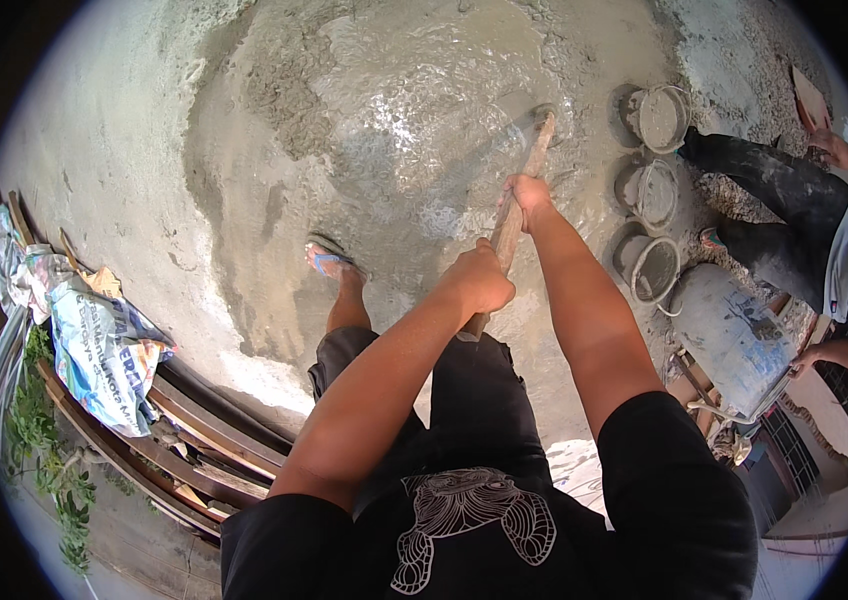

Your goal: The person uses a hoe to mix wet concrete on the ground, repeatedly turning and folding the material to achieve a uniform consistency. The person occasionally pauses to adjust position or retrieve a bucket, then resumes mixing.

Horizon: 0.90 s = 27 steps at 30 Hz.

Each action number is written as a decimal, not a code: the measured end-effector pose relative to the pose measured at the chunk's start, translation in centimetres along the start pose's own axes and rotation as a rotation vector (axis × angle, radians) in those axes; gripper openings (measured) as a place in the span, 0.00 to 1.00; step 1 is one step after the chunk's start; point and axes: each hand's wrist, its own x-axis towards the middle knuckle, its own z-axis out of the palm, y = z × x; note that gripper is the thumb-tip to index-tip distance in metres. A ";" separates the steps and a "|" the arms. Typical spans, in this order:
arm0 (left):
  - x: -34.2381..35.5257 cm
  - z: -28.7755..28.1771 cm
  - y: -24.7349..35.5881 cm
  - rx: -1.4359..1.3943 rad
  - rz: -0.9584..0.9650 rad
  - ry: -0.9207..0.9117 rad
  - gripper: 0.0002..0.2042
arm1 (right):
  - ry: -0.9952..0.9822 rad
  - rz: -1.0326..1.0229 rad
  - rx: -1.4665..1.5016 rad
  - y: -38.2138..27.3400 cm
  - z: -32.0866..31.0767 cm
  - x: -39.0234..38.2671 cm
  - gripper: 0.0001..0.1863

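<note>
Both my hands are wrapped round the wooden handle of a hoe [507, 240]. My left hand [481, 279] grips near the handle's end, close to my body. Farther up the shaft, my right hand [526, 198] is closed on it too. The hoe's far end reaches into a wide pool of wet grey mortar [414, 150]; its blade is mostly hidden there. My sandalled left foot [329, 262] stands at the near left of the mix.
Several black buckets [649, 270] line the right side, beside a worker in dark trousers [774, 190]. That person's hand is by a large grey, blue-marked container [729, 335]. At left lie printed sacks [94, 340], wooden planks [214, 430] and a green plant [54, 480].
</note>
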 end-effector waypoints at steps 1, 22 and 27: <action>0.0 0.3 0.3 0.033 0.014 0.062 0.32 | 0.023 -0.007 0.032 0.2 -0.2 0.1 0.13; 0.0 10.6 6.1 0.229 -0.032 0.395 0.33 | 0.278 -0.146 -0.721 46.1 -46.5 -13.0 0.37; -3.7 13.3 4.6 0.710 0.142 0.569 0.27 | 0.525 0.444 -0.094 63.5 -61.6 -31.7 0.10</action>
